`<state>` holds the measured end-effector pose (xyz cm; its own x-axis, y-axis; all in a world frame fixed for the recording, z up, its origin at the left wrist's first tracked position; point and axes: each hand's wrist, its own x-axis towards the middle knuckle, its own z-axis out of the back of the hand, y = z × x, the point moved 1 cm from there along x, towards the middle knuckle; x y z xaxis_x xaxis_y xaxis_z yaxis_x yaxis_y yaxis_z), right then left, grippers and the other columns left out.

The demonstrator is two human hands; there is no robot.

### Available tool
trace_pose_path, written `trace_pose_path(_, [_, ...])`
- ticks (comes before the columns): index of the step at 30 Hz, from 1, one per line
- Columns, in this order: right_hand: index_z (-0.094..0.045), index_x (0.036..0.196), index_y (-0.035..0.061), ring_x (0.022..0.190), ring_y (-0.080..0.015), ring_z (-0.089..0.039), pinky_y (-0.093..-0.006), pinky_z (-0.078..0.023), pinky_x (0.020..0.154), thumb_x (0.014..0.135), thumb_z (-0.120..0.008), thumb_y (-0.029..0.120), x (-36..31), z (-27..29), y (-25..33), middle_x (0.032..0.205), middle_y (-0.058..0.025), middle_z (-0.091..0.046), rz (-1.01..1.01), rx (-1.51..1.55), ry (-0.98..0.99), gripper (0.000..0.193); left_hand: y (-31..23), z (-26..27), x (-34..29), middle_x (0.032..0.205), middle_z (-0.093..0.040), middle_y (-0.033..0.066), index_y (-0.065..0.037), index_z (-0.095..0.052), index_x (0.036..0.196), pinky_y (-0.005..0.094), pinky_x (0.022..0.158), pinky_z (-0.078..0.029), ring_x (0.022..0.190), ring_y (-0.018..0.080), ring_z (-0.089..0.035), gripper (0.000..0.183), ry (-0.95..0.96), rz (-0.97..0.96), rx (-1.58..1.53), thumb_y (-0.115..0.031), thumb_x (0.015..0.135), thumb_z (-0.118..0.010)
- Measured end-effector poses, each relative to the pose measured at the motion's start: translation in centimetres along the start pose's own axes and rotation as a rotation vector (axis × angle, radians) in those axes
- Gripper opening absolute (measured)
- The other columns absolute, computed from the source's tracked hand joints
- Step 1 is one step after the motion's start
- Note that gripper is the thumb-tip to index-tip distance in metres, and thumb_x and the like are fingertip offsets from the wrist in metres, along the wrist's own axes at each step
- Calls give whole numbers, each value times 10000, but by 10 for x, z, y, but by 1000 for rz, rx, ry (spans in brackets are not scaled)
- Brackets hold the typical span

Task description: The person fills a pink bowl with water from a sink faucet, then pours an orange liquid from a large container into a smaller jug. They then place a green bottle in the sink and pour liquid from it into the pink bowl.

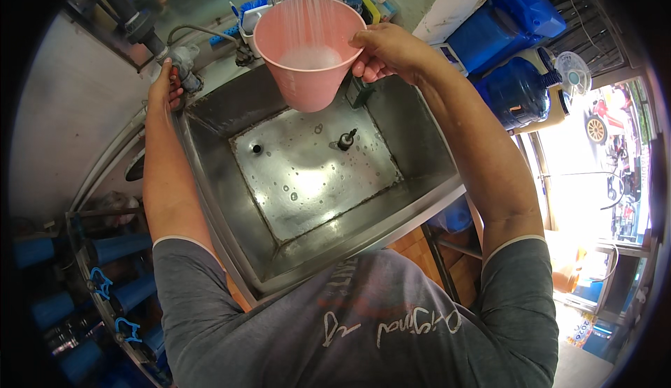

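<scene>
My right hand (391,51) pinches the rim of a pink plastic bucket (307,89), holding it up over the far side of a stainless steel sink (426,136). Streams of water (307,11) fall into the bucket from a red fixture at the top edge, and the water inside looks frothy. At the far left corner, my left hand (166,89) is closed around the reddish handle of a grey pipe valve (183,60). Its fingertips are partly hidden. On the wet sink floor stand a small dark upright fitting (347,139) and a round drain hole (257,149).
Behind the bucket, a ledge holds a blue brush (255,4) and a yellow-and-dark sponge (370,9). Blue water jugs (514,91) and a small fan (573,72) stand to the right, beside a bright doorway. A rack with blue cylinders (115,248) is at the left.
</scene>
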<state>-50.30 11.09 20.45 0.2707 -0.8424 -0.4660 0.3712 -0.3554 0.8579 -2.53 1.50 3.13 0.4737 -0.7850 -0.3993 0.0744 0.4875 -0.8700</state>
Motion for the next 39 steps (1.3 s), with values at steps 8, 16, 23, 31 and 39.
trace_pose_path(8, [-576, 994, 22, 506, -118, -596, -268, -508, 557, 932, -504, 212, 6, 1, 4, 684, -73, -665, 20, 0, 6, 212, -4, -3, 5, 813, -603, 1, -196, -603, 823, 342, 682, -408, 719, 149, -569, 599, -18, -11, 5, -785, 718, -638])
trace_pose_path(16, [-585, 988, 17, 509, -119, -596, -268, -511, 562, 918, -507, 211, 5, 0, 2, 689, -76, -664, 6, -13, -7, 221, -5, -3, 0, 774, -587, -5, -201, -580, 792, 322, 656, -410, 695, 140, -569, 589, -16, -24, -3, -783, 721, -640])
trace_pose_path(23, [-582, 1003, 24, 514, -116, -597, -257, -501, 556, 917, -509, 211, 5, -1, -3, 693, -70, -660, 3, -12, -4, 218, -5, -2, 0, 785, -591, -2, -204, -583, 789, 328, 664, -411, 703, 144, -574, 591, 10, -12, 5, -788, 714, -643])
trace_pose_path(31, [-575, 1009, 22, 525, -129, -591, -254, -489, 542, 923, -501, 207, 7, -1, -8, 687, -72, -647, -6, -23, -6, 217, -4, -1, 4, 827, -601, 18, -197, -592, 821, 332, 677, -413, 733, 155, -579, 608, -3, 0, 13, -792, 707, -645])
trace_pose_path(39, [-594, 971, -1, 523, -138, -595, -268, -497, 527, 913, -509, 198, 9, -1, -10, 685, -85, -648, 7, -1, -7, 224, -4, -1, 3, 831, -607, 16, -195, -602, 835, 332, 692, -413, 744, 158, -575, 610, 0, -8, 4, -791, 708, -647])
